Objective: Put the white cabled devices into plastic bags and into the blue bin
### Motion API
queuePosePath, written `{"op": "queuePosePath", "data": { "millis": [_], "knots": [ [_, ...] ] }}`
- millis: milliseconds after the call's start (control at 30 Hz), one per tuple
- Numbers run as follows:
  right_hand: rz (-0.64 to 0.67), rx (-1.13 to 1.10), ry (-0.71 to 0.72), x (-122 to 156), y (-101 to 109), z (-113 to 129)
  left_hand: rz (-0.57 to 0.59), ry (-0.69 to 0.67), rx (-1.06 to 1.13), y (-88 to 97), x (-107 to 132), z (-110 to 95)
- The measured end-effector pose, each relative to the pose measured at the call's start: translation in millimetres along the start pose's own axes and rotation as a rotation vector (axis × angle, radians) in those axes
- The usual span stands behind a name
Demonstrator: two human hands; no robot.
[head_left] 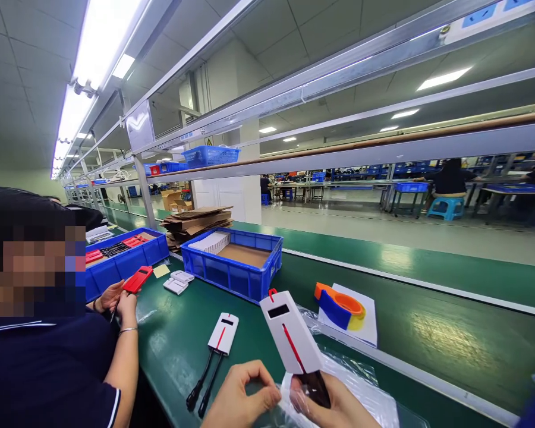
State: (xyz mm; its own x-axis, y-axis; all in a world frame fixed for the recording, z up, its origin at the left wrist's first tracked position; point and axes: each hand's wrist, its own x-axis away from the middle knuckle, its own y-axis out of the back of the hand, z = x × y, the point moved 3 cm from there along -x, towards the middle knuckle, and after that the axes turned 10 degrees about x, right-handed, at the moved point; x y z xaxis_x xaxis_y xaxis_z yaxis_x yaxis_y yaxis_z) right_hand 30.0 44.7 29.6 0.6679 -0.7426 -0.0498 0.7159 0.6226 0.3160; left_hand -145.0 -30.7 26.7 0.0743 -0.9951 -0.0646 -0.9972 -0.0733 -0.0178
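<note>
On the bench [160, 348] lies one white device [229, 334]; right hand [341, 403] holds another device [301, 336], left hand [244, 393] pinches film [284, 410].

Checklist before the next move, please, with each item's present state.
1. White device held in right hand: ok.
2. Left hand pinching clear plastic: ok, apparently.
3. White device's upper front free of plastic: ok.
4. Cords of second white device clear of left hand: cannot tell, very close.
5. Co-worker's hands apart: ok, holding a red device.
6. White device's back: cannot tell, hidden.
</note>
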Motion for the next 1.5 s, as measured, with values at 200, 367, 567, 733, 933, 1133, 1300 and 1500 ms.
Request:
{"op": "queuePosePath", "data": {
  "millis": [200, 367, 567, 733, 933, 1133, 1300, 1500],
  "knots": [
    [0.093, 0.071, -0.066, 0, 6, 6, -0.014, 0.000, -0.002, 1.3, 3, -11],
    [0.110, 0.093, -0.062, 4, 6, 18, -0.043, 0.002, -0.043, -3.5, 4, -17],
    [0.143, 0.096, -0.059, 9, 6, 29, -0.013, -0.003, -0.039, -4.9, 4, -19],
    [-0.039, 0.460, -0.007, 6, 16, 18, -0.090, 0.003, 0.139, 15.6, 3, -13],
    [-0.353, 1.063, 0.323, 9, 25, -2, -0.254, -0.002, 0.335, 54.1, 8, 6],
    [-0.509, 1.240, 0.474, 13, 10, -3, -0.315, 0.027, 0.436, 73.3, 22, 19],
    [-0.375, 1.038, 0.346, 17, 8, 6, -0.329, 0.026, 0.461, 76.8, 28, 16],
    [0.017, 0.312, 0.033, 23, 20, 34, -0.310, -0.012, 0.362, 81.4, 27, 5]
  ]
}}
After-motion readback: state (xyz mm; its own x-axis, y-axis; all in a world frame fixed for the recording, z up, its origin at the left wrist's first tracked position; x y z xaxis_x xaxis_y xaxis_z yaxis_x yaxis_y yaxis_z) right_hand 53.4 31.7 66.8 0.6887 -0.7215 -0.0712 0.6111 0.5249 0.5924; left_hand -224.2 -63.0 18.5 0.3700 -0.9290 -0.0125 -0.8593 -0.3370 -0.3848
